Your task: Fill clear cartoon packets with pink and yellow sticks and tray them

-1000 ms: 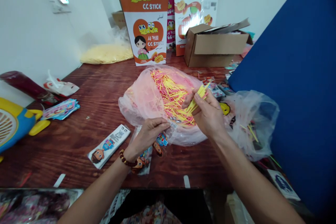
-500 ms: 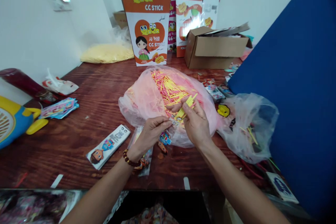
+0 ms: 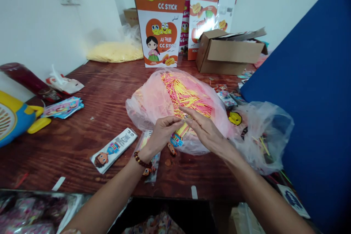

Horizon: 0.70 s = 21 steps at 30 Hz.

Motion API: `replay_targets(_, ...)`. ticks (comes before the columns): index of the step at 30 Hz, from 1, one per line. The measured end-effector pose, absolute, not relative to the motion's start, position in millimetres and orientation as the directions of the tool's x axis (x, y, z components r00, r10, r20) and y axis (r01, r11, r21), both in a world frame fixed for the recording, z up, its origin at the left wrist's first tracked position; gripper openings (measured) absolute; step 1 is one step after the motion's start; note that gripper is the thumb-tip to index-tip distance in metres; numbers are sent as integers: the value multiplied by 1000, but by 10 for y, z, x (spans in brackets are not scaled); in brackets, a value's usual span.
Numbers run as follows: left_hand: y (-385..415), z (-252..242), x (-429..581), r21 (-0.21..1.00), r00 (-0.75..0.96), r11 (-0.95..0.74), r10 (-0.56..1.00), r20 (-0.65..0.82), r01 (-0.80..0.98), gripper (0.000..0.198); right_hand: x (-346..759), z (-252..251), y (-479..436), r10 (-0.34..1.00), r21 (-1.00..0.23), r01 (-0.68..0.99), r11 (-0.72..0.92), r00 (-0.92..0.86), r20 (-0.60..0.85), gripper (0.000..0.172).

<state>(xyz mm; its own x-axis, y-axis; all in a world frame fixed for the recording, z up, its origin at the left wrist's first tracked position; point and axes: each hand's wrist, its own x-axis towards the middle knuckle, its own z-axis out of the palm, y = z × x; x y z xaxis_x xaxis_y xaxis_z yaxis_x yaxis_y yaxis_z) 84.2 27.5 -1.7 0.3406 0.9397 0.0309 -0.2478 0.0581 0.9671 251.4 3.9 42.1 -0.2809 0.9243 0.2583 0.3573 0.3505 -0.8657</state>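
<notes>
In front of the bag, my left hand (image 3: 164,131) pinches the top edge of a small clear printed packet (image 3: 176,140). Yellow sticks (image 3: 182,129) show inside the packet, which hangs down with its cartoon print at the lower end. My right hand (image 3: 204,129) is at the packet's top with its fingers stretched out, the tips close to the left fingertips. Just behind both hands lies a translucent pink bag (image 3: 153,97), open on a heap of thin pink and yellow sticks (image 3: 182,93). Another printed packet (image 3: 154,166) lies partly under my left wrist.
A stack of flat printed packets (image 3: 113,150) lies left of my hands. At right is a clear plastic bag (image 3: 270,131) with a few sticks, beside a blue panel (image 3: 309,91). Printed cartons (image 3: 161,22) and an open cardboard box (image 3: 233,51) stand behind.
The yellow sticks that my right hand held are now in the packet. My right hand's fingers have straightened out, and my left hand still pinches the packet. The view has shifted slightly.
</notes>
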Motion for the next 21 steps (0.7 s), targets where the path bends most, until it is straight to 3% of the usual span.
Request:
replay_targets(3,292,-23,836,947,315,74,949,30,-313,20,2616,441,46,921,-895,295,333,-306,242,39)
replay_targets(7,298,-16,786,944,271,12,959,82,-330,18,2704,438,39,941,-866,369,337,-175,291,16)
replay_targets(10,274,15,744,959,239,-91,958,158,-269,16,2684,492,3,923,-824,417,384,-168,346,14)
replay_targets(14,246,62,713,951,183,-198,952,244,-236,14,2622,579,18,925,-860,341,379,-155,346,15)
replay_targets(18,254,95,672,947,136,-135,974,181,-291,15,2553,589,103,958,-940,198,278,-133,255,16)
replay_targets(21,244,108,587,928,200,6,977,74,-374,19,2465,533,165,976,-971,119,209,-92,199,20)
